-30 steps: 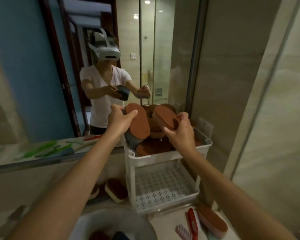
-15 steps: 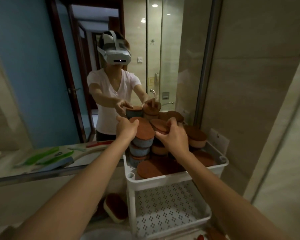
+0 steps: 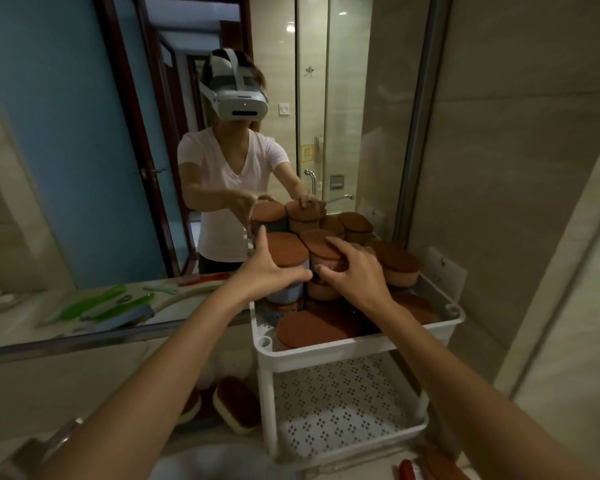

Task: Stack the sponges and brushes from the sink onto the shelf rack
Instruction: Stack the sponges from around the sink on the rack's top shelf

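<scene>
A white two-tier shelf rack (image 3: 357,344) stands on the counter against the mirror. Its top tier holds several sponges with brown scouring faces, some stacked, one lying flat at the front (image 3: 309,329). My left hand (image 3: 272,270) grips a blue-grey sponge (image 3: 286,249) on top of the left stack, thumb behind and fingers round its front. My right hand (image 3: 359,271) grips a pinkish sponge (image 3: 321,252) on the stack beside it, fingers over its brown top. The two sponges touch side by side.
The rack's perforated lower tier (image 3: 343,403) holds nothing. Two more sponges (image 3: 238,405) lean on the counter left of the rack. A red brush (image 3: 409,469) lies at the bottom right by the sink rim (image 3: 222,462). A tiled wall stands close on the right.
Both hands have come down with their sponges from tilted in the air to level on the stacks in the top tier. The view has moved closer to the rack.
</scene>
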